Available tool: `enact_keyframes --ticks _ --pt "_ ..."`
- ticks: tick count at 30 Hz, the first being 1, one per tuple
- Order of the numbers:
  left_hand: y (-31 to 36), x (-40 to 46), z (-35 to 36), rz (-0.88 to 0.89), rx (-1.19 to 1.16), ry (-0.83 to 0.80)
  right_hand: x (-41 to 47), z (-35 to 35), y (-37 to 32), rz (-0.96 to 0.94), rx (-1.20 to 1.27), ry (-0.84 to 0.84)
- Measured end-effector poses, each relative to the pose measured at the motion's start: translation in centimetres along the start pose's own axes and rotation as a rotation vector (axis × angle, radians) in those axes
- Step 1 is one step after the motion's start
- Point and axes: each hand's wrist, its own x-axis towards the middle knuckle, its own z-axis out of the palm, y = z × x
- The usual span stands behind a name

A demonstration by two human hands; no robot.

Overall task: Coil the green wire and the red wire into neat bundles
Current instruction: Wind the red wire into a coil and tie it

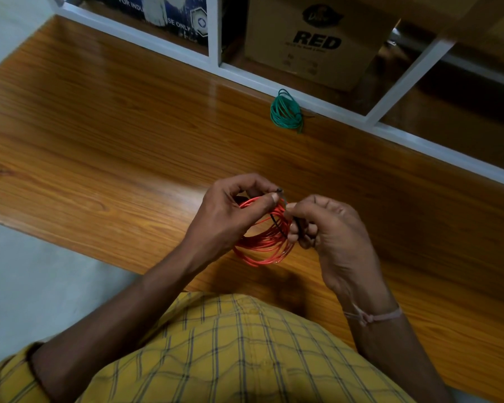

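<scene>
The red wire (262,245) is wound into a round coil of several loops, held just above the wooden table (114,135). My left hand (233,210) pinches the coil's top between thumb and fingers, together with one end of a thin black tie. My right hand (329,225) grips the coil's right side and the other part of the black tie (277,226), which crosses the loops. The green wire (285,112) lies as a tied coil on the table's far edge, well away from both hands.
A white metal shelf frame (216,33) runs along the table's far side. Behind it stand a cardboard box marked RED (317,42) and a blue printed box (169,10). The table's near edge drops to a pale floor (41,271) at the left.
</scene>
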Motion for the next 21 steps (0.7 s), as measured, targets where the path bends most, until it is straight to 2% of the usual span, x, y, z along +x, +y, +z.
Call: enact_keyframes --ticks 6,13,18,21 --pt "-0.4 -0.2 0.0 0.042 0.064 0.0 0.2 -0.3 0.6 -0.003 -0.013 0.012" --pt "-0.4 0.0 -0.3 0.026 0.101 -0.01 -0.4 -0.4 1.0 -0.135 0.037 0.103" --pt "-0.3 0.2 -0.7 0.018 0.141 -0.069 0.2 -1.6 1.0 -0.373 -0.325 0.203" --pt "-0.1 0.2 -1.0 0.009 0.154 -0.113 0.9 -2.6 0.0 -0.509 -0.492 0.109"
